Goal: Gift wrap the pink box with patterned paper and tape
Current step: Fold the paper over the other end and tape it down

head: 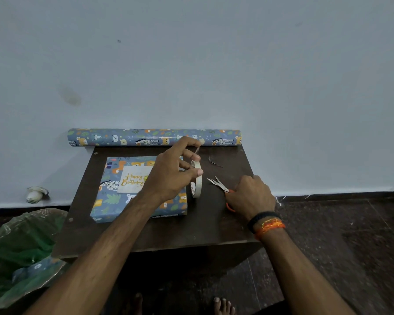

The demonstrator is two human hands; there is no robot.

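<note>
wall behind, dark floor, green plastic bag (21,246) slumped at the left w/ a paper offcut on it. low brown table (191,230) in the middle, pushed near the wall.

paper roll (154,137) lies along the table's far edge against the wall, prob parked there so it can't roll off.

box (125,192) sits on the table's left half, already covered in the patterned paper on every face i can see, "happy birthday" panel up. no pink showing, so wrap looks mostly done; far end not visible, can't say if it's closed.

left hand (173,176) reaches over the box, holds the tape roll (197,179) upright just off the box's right edge, fingers curled round the ring, index + thumb up top pinching what looks like a pulled-out strip. held clear of the table so the strip stays taut for a cut, imo.

right hand (250,197) rests on the table, fingers closed round the orange handles of the scissors (220,185), blades parted, pointing at the tape. wristbands on that arm.

likely next: snip strip, stick on a seam.

small dark scrap (214,162) lies beyond the tape.
</note>
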